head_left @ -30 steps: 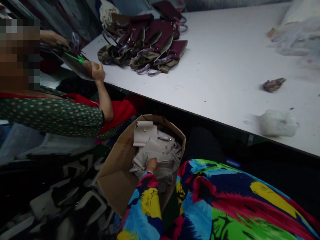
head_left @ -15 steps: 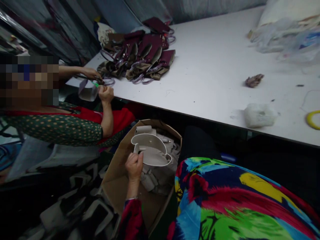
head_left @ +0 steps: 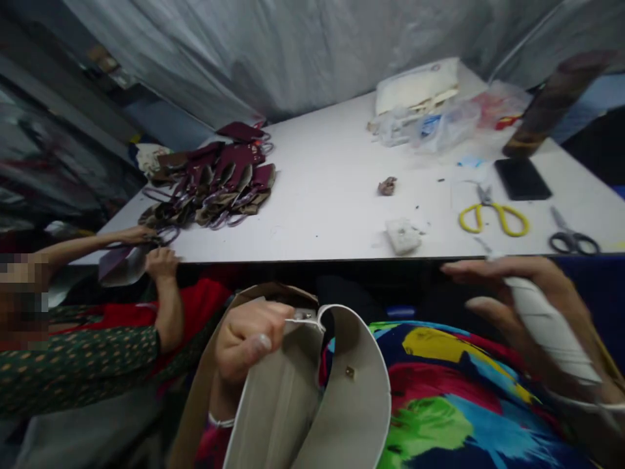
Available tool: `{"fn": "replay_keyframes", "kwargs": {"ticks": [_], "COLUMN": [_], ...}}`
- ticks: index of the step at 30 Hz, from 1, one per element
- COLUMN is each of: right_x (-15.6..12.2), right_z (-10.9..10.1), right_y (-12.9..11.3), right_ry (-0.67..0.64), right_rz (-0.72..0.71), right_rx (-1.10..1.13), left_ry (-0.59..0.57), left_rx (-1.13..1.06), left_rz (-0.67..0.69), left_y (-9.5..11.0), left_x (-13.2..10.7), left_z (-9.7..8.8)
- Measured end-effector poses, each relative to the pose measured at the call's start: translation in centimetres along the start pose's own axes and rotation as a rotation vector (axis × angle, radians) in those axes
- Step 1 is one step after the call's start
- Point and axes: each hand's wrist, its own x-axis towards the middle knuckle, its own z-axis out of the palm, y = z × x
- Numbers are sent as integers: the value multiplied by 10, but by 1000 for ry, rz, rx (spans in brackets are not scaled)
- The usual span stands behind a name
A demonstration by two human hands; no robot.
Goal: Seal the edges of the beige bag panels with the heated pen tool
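Observation:
My left hand (head_left: 247, 339) is closed on the top edge of a beige leather bag piece (head_left: 317, 397) with a rounded flap and a small metal stud, held up over my lap. My right hand (head_left: 517, 306), blurred by motion, reaches in from the right with its fingers stretched out. A white cylindrical thing (head_left: 549, 329) lies along its palm; I cannot make out what it is or how it is gripped. The cardboard box (head_left: 205, 384) shows behind my left hand, mostly hidden by the bag piece.
A co-worker's hands (head_left: 156, 260) work on a bag piece at the white table's (head_left: 332, 195) left edge. On the table lie a pile of maroon bags (head_left: 215, 179), yellow scissors (head_left: 495, 217), grey scissors (head_left: 569, 238), a black phone (head_left: 522, 179), a white lump (head_left: 403, 236) and plastic bags (head_left: 430, 117).
My left hand has lifted the beige bag piece out of the box and up over my lap. My right hand has come into view. The camera has tilted up.

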Motion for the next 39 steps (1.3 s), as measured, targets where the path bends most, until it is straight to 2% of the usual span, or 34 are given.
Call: {"fn": "replay_keyframes", "kwargs": {"ticks": [2,5,8,10,16,23,28,32,34,36,37,39], "right_x": [7,25,37,39,35,33,28,12,3,-4,-6,-8], "right_z": [9,23,29,29,30,30,29,35,40,43,43,43], "right_y": [-6,-15,-16,-12,2,13,19,23,25,26,26,25], "right_ry": [-257,-556,-733,-779,-732,-671,-647,-571,-512,-463,-441,-389], "right_rz": [-124,-293,-380,-396,-417,-311,-124,97,201,222,199,113], "right_rx": [240,347,272,214,192,299,394,511,553,536,503,412], "left_ry": [-131,-198,-201,-168,-195,-168,-139,-147,-90,-32,-41,-134], "left_rx": [-64,-182,-306,-352,-410,-406,-358,-426,-487,-509,-497,-426], "left_rz": [3,22,39,36,71,16,-52,-71,-128,-239,-313,-456], "left_y": [-12,-27,-38,-42,-47,-46,-42,-40,-40,-40,-40,-38], "left_x": [18,39,51,56,64,66,68,69,70,72,73,76], "left_z": [23,54,73,80,87,95,100,105,107,106,105,102]}}
